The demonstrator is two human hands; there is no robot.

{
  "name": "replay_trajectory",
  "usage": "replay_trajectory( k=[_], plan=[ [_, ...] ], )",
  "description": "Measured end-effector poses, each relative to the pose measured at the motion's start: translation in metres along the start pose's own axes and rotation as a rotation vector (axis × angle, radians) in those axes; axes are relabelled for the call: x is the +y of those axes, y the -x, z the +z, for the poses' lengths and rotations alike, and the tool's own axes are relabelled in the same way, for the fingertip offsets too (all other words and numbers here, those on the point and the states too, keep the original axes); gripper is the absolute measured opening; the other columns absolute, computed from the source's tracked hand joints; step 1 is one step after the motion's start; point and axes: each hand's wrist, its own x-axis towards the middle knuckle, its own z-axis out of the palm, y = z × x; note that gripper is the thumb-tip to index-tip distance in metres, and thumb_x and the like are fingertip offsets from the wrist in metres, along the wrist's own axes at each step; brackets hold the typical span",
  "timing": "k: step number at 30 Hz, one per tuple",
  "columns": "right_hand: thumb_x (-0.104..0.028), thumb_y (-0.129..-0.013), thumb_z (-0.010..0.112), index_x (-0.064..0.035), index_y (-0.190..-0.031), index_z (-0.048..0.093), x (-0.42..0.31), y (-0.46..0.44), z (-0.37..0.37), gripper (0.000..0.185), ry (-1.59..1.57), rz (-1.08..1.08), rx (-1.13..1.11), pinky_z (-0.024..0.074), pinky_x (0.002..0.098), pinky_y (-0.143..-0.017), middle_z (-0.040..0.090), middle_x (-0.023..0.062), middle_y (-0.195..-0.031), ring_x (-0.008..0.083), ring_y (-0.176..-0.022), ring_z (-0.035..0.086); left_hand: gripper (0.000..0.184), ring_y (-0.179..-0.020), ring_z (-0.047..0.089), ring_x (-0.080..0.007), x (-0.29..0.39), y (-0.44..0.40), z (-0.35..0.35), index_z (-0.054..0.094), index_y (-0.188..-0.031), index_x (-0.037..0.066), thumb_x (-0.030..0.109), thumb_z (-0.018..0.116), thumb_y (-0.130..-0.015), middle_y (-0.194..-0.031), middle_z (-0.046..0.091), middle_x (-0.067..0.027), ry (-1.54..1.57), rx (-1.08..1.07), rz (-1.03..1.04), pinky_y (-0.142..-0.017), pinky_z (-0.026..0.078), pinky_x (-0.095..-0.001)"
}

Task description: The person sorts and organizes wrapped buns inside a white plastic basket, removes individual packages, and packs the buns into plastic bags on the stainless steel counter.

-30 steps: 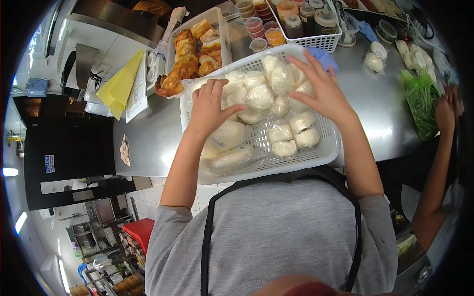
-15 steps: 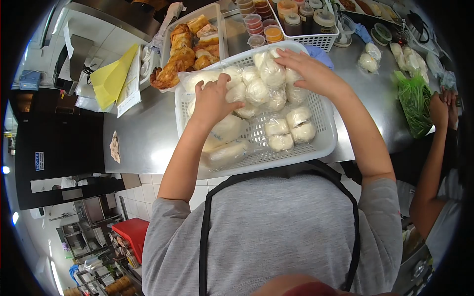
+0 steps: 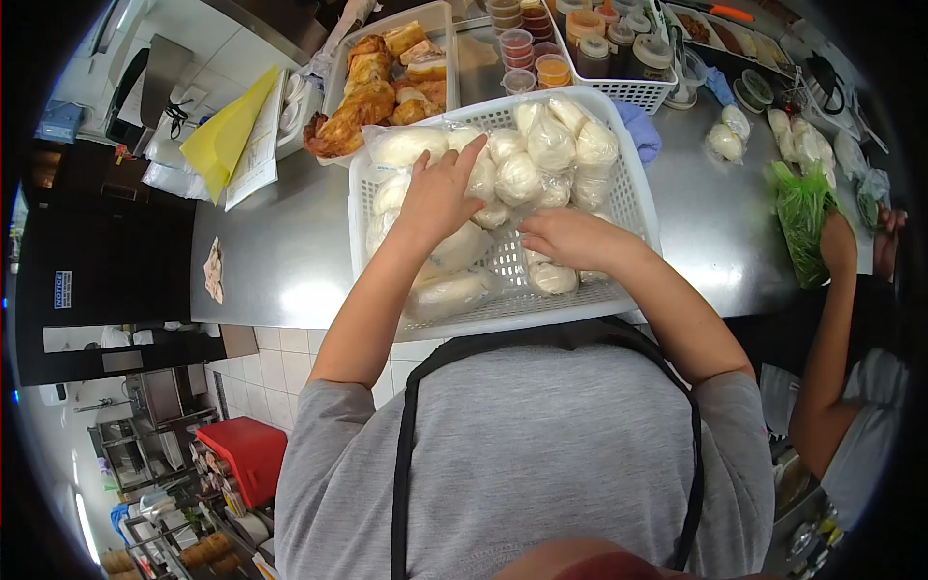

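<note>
A white perforated basket (image 3: 633,208) in front of me holds several plastic-wrapped packs of round white dough balls (image 3: 519,180). Over the packs on its left half, my left hand (image 3: 443,193) is open, its fingers spread and resting on or just above the plastic. My right hand (image 3: 572,238) reaches in from the right, fingers stretched leftward over a wrapped pack of dough balls (image 3: 553,278) near the basket's front. It partly covers that pack; whether it touches it I cannot tell. A larger bag with white contents (image 3: 449,293) lies at the front left of the basket.
Behind the basket stand a tub of browned roast meat (image 3: 367,82), small sauce cups (image 3: 517,48) and a crate of sauce bottles (image 3: 633,92). A blue cloth (image 3: 638,130) lies beside it. At right, a co-worker's hand (image 3: 837,242) is at a green bag (image 3: 802,208).
My right hand has moved from the back right packs down toward the front packs. My left hand stays over the left packs. The co-worker's hand has shifted onto the green bag.
</note>
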Motion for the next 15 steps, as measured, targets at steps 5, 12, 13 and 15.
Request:
replay_trajectory(
  k=[5, 12, 13, 15],
  plan=[
    [-0.025, -0.089, 0.055, -0.0037, -0.110, 0.060, 0.008, 0.001, 0.009, 0.031, 0.116, -0.001, 0.121, 0.0454, 0.0421, -0.085, 0.064, 0.0152, -0.099, 0.0335, -0.096, 0.059, 0.088, -0.109, 0.055, -0.0297, -0.004, 0.000, -0.003, 0.029, -0.140, 0.013, 0.021, 0.077, -0.067, -0.109, 0.059, -0.0161, 0.192, 0.056, 0.004, -0.107, 0.029, -0.0490],
    [-0.016, -0.080, 0.064, -0.0025, -0.096, 0.058, -0.008, 0.015, -0.040, 0.021, 0.101, 0.109, 0.082, 0.0469, 0.0415, -0.077, 0.063, 0.0157, -0.091, 0.0337, -0.084, 0.061, 0.090, -0.108, 0.056, -0.0289, 0.002, 0.001, 0.000, 0.029, -0.141, 0.012, 0.012, 0.078, -0.065, -0.114, 0.058, -0.0158, 0.052, 0.080, 0.003, -0.104, 0.035, -0.0446],
    [-0.016, -0.080, 0.064, -0.0025, -0.096, 0.058, -0.007, 0.015, -0.043, 0.021, 0.102, 0.113, 0.082, 0.0469, 0.0415, -0.077, 0.063, 0.0157, -0.091, 0.0337, -0.084, 0.061, 0.093, -0.109, 0.055, -0.0302, -0.002, -0.001, 0.001, 0.028, -0.141, 0.012, 0.013, 0.079, -0.063, -0.114, 0.057, -0.0166, 0.106, 0.053, -0.002, -0.103, 0.037, -0.0436],
    [-0.011, -0.076, 0.066, -0.0043, -0.094, 0.060, -0.006, 0.016, -0.045, 0.020, 0.071, -0.037, 0.344, 0.0468, 0.0372, -0.078, 0.061, 0.0130, -0.094, 0.0304, -0.086, 0.060, 0.095, -0.110, 0.054, -0.0315, -0.005, -0.002, -0.002, 0.027, -0.141, 0.011, 0.015, 0.080, -0.062, -0.114, 0.056, -0.0173, 0.163, 0.024, -0.004, -0.101, 0.039, -0.0425]
  ],
)
